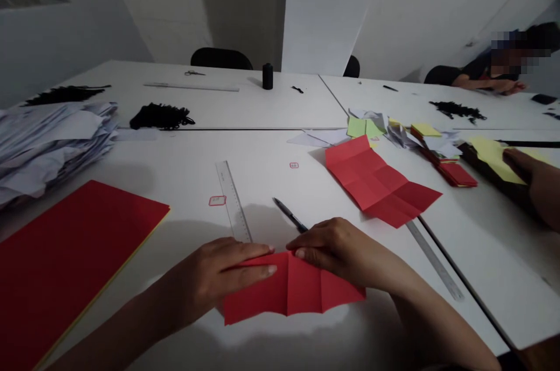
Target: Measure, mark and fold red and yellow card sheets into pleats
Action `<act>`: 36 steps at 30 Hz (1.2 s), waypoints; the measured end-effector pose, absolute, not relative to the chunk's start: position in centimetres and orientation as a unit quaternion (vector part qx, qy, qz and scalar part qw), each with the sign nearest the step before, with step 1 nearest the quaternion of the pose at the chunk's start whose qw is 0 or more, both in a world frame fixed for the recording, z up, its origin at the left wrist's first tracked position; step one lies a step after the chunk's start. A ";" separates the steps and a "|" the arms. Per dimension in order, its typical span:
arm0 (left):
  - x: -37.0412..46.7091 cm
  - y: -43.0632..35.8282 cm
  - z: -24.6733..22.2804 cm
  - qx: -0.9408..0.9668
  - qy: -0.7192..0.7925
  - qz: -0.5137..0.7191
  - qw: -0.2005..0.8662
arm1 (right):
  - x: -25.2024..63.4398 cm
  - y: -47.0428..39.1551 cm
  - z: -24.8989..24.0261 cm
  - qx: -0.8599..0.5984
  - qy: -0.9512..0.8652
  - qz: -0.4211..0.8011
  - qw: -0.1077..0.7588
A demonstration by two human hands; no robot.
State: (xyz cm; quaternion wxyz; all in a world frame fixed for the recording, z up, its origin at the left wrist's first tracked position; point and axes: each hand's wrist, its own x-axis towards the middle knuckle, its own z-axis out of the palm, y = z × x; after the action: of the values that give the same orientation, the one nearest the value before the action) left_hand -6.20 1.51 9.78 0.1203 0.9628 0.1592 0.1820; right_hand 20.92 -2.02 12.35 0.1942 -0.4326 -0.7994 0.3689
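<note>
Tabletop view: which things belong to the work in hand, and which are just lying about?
Work in hand:
- folded red paper, under the left hand and right hand
- probably the opened red sheet, also creased
- perhaps the pen, near the right hand

Apparently lying about:
- black spool
- scissors
- heap of white papers

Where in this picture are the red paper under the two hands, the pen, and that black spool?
Red paper [304,292]: head view, its middle panel.
Pen [290,214]: head view, its visible barrel.
Black spool [268,77]: head view, middle of its side.
</note>
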 end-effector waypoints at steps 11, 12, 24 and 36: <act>-7.9 2.5 12.9 0.936 0.289 0.175 0.095 | 20.9 -1.9 11.3 -0.409 -0.824 0.308 0.245; -6.8 2.5 13.2 0.933 0.291 0.180 0.108 | 20.8 -1.9 11.2 -0.409 -0.826 0.302 0.243; -0.1 2.0 12.1 0.928 0.282 0.147 0.196 | 20.2 -1.7 10.4 -0.422 -0.838 0.258 0.229; -1.7 2.5 12.5 0.932 0.292 0.127 0.175 | 21.6 -1.3 10.9 -0.443 -0.807 0.330 0.210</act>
State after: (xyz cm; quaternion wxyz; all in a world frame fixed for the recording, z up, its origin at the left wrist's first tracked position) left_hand -1.69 2.50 12.49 0.1750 0.9317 0.2915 0.1275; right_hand 21.57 -1.25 10.85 0.2099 -0.4433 -0.8065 0.3301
